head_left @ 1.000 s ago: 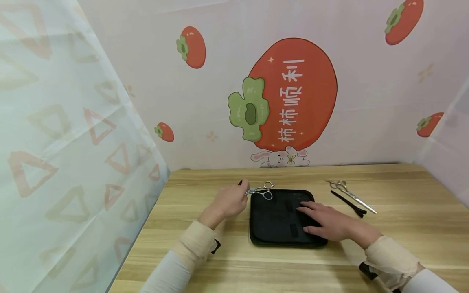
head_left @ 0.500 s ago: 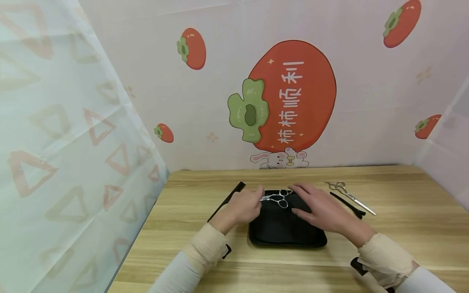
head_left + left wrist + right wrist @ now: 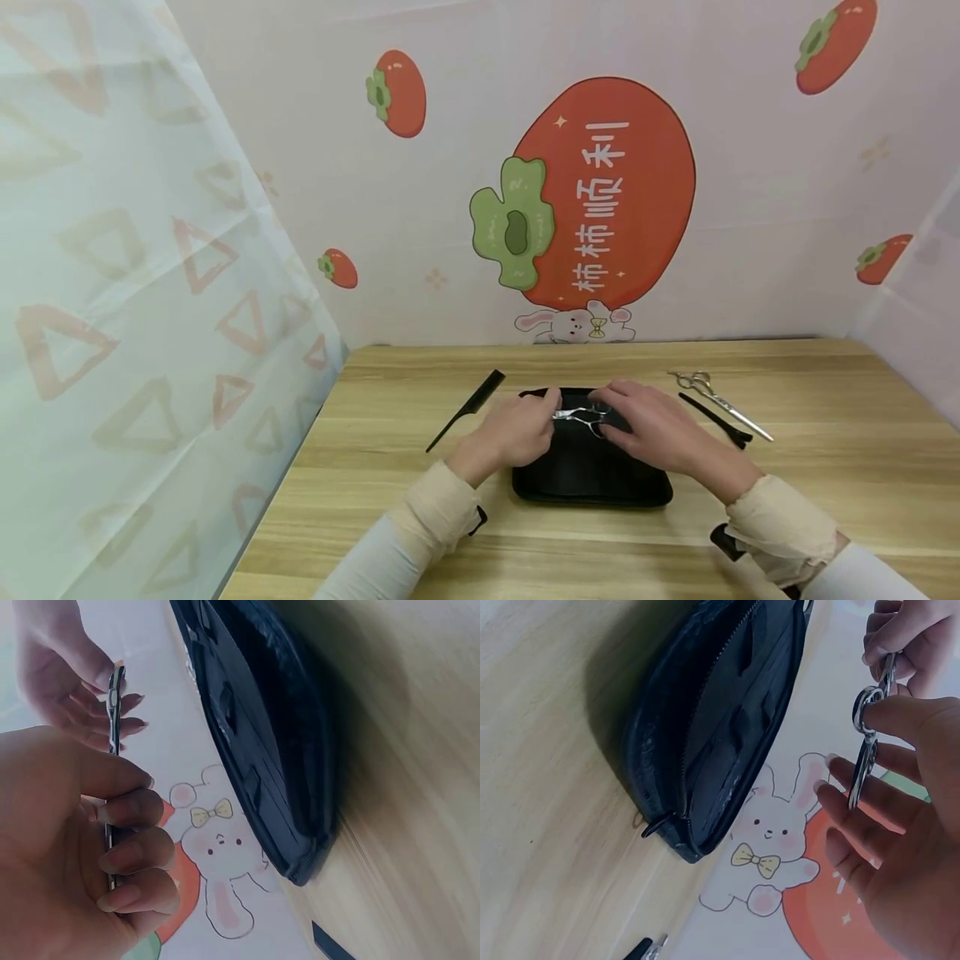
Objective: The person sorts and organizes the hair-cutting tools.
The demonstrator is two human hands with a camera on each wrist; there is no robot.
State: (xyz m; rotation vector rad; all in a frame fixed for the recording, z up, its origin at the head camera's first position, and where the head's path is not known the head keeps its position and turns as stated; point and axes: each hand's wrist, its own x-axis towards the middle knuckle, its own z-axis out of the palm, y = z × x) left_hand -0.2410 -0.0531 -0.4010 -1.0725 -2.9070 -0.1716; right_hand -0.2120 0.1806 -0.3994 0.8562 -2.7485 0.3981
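Note:
Silver hairdressing scissors (image 3: pixel 576 414) are held up over a black zip case (image 3: pixel 592 479). My left hand (image 3: pixel 517 429) grips them by the blade end, its fingers curled around the blades in the left wrist view. At the ring end is my right hand (image 3: pixel 660 427). The right wrist view shows its thumb at one finger ring of the scissors (image 3: pixel 863 769), with the fingers on the other side. Below both hands the case (image 3: pixel 649 761) lies unzipped on the table, and elastic loops show inside it.
A black tail comb (image 3: pixel 474 402) lies left of the case on the wooden table (image 3: pixel 360 533). To the right are a second pair of silver scissors (image 3: pixel 723 406) and a black hair clip (image 3: pixel 716 421). A printed cloth backdrop (image 3: pixel 442 208) rises behind the table.
My left hand has carried the scissors rightward over the case, uncovering the comb. My right hand has lifted from the case and moved left to the scissors' rings.

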